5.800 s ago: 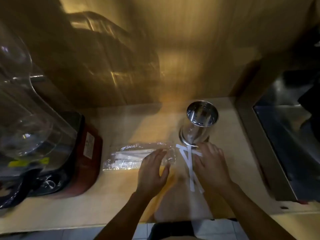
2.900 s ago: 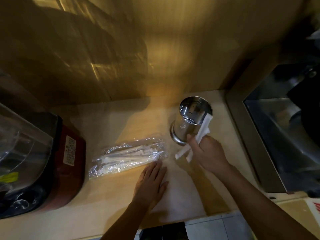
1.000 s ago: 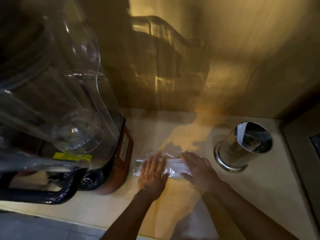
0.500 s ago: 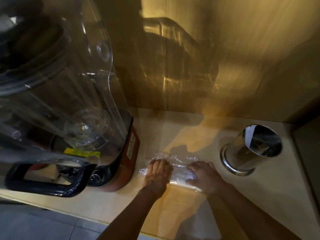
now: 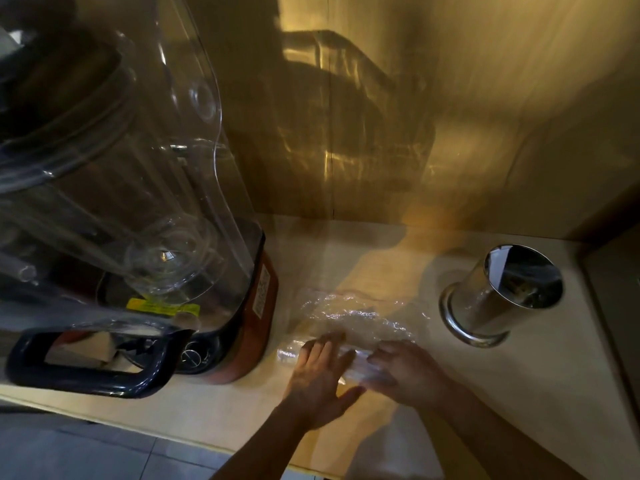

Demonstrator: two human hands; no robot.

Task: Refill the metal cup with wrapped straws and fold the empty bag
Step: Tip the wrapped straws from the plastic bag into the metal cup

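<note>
A pale wooden counter (image 5: pixel 519 393) runs across the lower half of the frame, backed by a brown panelled wall (image 5: pixel 485 98) lit in warm yellow. A blender (image 5: pixel 138 237) with a clear plastic cover, a red-brown base and a dark handle fills the left side of the frame. At right of centre, a metal cup (image 5: pixel 498 296) stands upright on the counter, its open mouth toward the camera; its contents cannot be made out. Well apart from it, at lower centre, a clear plastic bag (image 5: pixel 349 320) lies crumpled on the counter just beside the blender's base. Both forearms enter from the bottom edge. The left hand (image 5: pixel 322 372) lies flat with fingers extended and spread, pressing on the near left part of the bag. The right hand (image 5: pixel 408 368) rests on the near right part of the bag, fingers loosely curved and pointing left, their tips close to those of the left hand. Neither hand is closed around anything; both are open against the plastic. Motion blur softens the hands and the bag's near edge.
</note>
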